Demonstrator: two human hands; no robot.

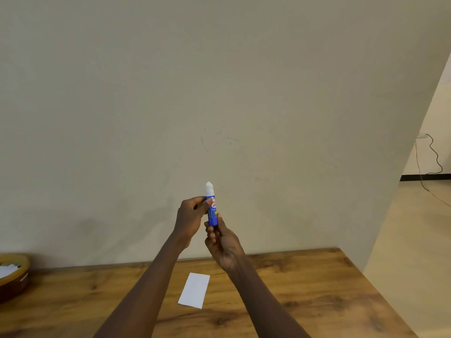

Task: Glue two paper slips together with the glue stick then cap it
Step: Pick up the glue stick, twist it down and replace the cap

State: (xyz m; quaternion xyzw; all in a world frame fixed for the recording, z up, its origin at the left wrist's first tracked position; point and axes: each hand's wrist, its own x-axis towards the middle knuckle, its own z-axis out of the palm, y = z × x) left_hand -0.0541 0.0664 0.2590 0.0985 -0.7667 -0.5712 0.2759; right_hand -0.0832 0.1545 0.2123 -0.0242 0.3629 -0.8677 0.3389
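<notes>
Two bare hands are holding one blue plastic glue stick (212,211) upright above the wooden table (305,289). At far left a round brown bowl (14,276) is sitting. The left hand (190,220) is pinching the tube's upper body; the right hand (223,242) is clamping its base. Below them, a white rectangular paper slip (194,290) is lying flat.
</notes>
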